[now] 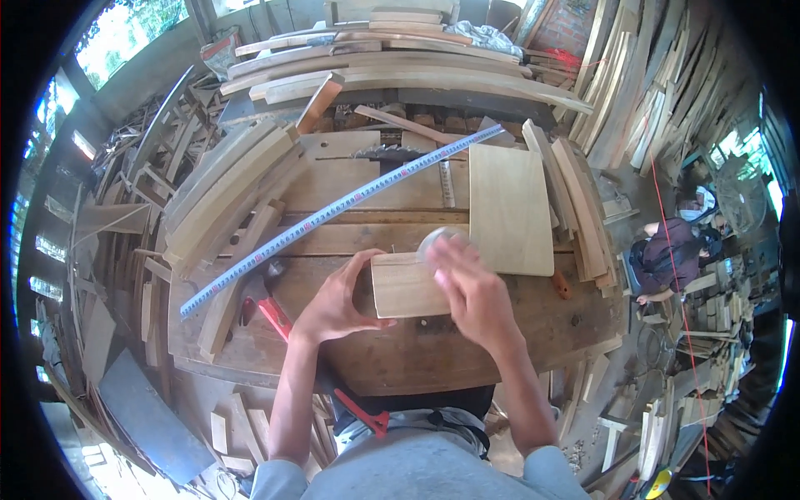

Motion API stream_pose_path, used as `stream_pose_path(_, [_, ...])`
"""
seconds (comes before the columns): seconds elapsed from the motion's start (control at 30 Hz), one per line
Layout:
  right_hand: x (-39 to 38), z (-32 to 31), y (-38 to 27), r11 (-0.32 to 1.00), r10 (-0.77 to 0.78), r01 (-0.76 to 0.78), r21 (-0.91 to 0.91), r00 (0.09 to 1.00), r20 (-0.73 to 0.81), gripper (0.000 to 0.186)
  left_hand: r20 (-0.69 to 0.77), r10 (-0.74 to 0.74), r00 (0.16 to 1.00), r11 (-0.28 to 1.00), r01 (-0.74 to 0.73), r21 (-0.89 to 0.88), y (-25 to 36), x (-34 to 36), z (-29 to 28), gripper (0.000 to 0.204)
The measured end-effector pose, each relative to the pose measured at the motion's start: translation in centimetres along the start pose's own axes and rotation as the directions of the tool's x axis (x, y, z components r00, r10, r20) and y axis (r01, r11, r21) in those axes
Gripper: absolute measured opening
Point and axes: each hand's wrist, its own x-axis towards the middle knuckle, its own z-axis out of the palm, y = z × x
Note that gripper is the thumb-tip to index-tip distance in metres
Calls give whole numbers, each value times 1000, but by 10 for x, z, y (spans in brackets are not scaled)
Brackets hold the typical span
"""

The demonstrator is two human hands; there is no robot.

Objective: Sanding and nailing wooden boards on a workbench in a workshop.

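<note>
At the far left, loose wood offcuts (125, 167) lie heaped beyond the bench (400, 358). On the bench's left part a stack of curved slats (221, 196) runs from near left to far right. A long steel ruler (333, 212) crosses the bench on a slant, its near end at the left edge and its far end by the right of the saw blade (385, 152), which rises through a slot at the far side. Near the ruler's left end a red-handled tool (275, 317) lies on the bench, just left of the left wrist.

The left hand (333, 302) rests at the near middle of the bench, its fingers curled round the left end of a small board (408, 285), thumb along the near edge, so it grips the board. The board lies flat on the bench, between the two hands. The right hand (471, 292) is over the board's right end, blurred; its fingers close around a small round pale object (437, 243), held at the board's far right corner. What that object is cannot be told.

Just right and far of the small board lies a larger flat panel (510, 208), touching or nearly touching it. Right of the panel, more slats (579, 208) lie stacked along the bench edge. Further right, on the floor, another person (671, 258) crouches among timber scraps.
</note>
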Motion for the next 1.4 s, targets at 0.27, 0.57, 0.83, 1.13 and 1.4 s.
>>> stream_pose_path(0.27, [-9,4,-18,973,-178,159,169,979,102,35,-8,30,1000,999,-30,32,-3,-4,-5,108])
stream_pose_path(0.57, [-28,-3,-2,977,-190,174,127,974,122,38,19,-36,999,999,36,0,1,-4,-3,107])
stream_pose_path(0.83, [-32,-6,-9,974,-216,201,108,965,148,41,17,-28,999,999,27,44,1,-3,-5,109])
stream_pose_path(1.13, [-22,7,-22,977,-199,183,112,969,148,38,25,-57,998,998,57,24,0,-3,-4,109])
stream_pose_path(1.4, [-9,36,-51,973,-202,187,134,974,100,40,25,6,1000,1000,-6,-2,-10,-3,-3,109])
